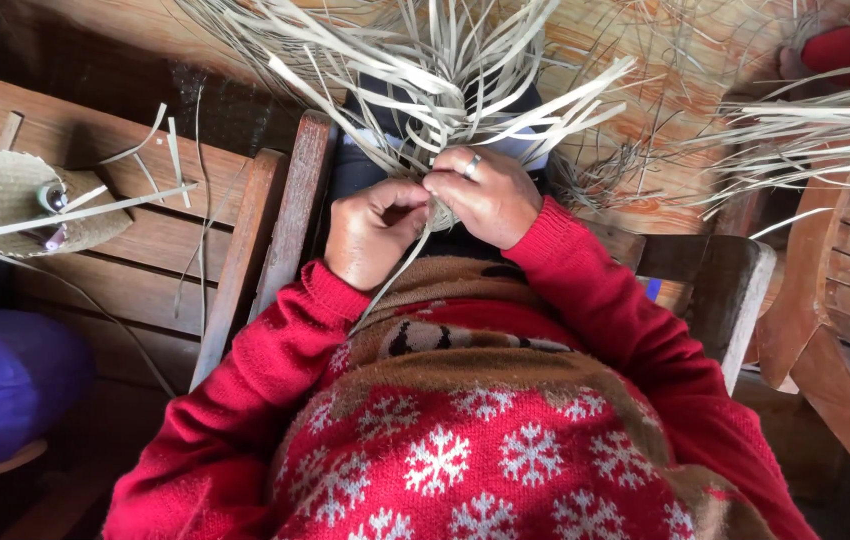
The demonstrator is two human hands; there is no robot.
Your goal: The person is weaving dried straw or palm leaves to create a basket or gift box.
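Observation:
My left hand (373, 230) and my right hand (485, 193) meet over my lap, both pinching the woven centre of a bundle of pale straw strips (425, 70). The loose strips fan upward and outward from between my fingers. A ring sits on a finger of my right hand. One strip hangs down from my left hand across my red patterned sweater (465, 440). The woven centre itself is mostly hidden by my fingers.
A small woven straw piece (5, 195) with a long strip across it lies on the wooden bench (145, 250) to my left. A purple bundle (0, 385) sits lower left. More straw strips (815, 130) spread over a wooden chair (845, 290) at right.

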